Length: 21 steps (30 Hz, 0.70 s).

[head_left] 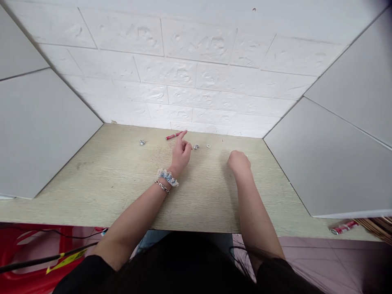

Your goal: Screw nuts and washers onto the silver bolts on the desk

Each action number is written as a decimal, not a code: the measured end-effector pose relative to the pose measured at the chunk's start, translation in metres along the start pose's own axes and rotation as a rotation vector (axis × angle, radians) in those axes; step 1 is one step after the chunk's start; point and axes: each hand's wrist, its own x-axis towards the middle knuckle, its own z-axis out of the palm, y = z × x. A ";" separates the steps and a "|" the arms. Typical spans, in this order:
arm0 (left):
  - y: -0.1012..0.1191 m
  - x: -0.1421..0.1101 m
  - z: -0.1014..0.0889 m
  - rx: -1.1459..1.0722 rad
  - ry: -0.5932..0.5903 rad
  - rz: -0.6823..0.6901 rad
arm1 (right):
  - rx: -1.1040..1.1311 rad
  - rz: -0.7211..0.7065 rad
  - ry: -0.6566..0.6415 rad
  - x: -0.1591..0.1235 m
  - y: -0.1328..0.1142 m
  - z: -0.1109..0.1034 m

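Where a slim red tube (173,136) with a glossy, cylindrical body lies slantwise on the pale, wood-grained worktop (196,196), the left hand (181,151) extends its index finger over the tube's far end, seen from my remote post. Its other fingers are curled; I cannot tell whether they grip anything, or whether the fingertip touches the tube.

Just beside that hand, toward the right, sits a shiny metal fastener (196,146), with a flat, round washer (208,145) near it. Farther right, I make out a tiny dark sliver (222,140), too small to identify. The right hand (239,162) is clenched into a rounded fist at the worktop, nearer me than the washer; what it may enclose I cannot tell.

Well to the left of the tube rests a second silvery fastener (142,142). A crinkled blue-and-cream scrunchie (168,177) and a metal chain bracelet (162,187) circle the left wrist. Behind rises a white wall (196,73) embossed in a brick pattern, flanked by smooth gray panels (45,134). Near the worktop's right front edge lies a red cylinder (344,227); glossy red plastic (9,245) shows below, at left.
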 end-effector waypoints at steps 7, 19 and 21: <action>0.004 -0.003 0.003 0.028 -0.015 0.072 | 0.421 -0.314 0.149 -0.001 -0.020 0.002; 0.019 -0.007 0.000 0.020 -0.156 0.142 | 1.481 -0.507 -0.112 -0.010 -0.053 0.018; 0.019 -0.009 0.001 0.082 -0.165 0.201 | 1.542 -0.505 -0.134 -0.009 -0.053 0.019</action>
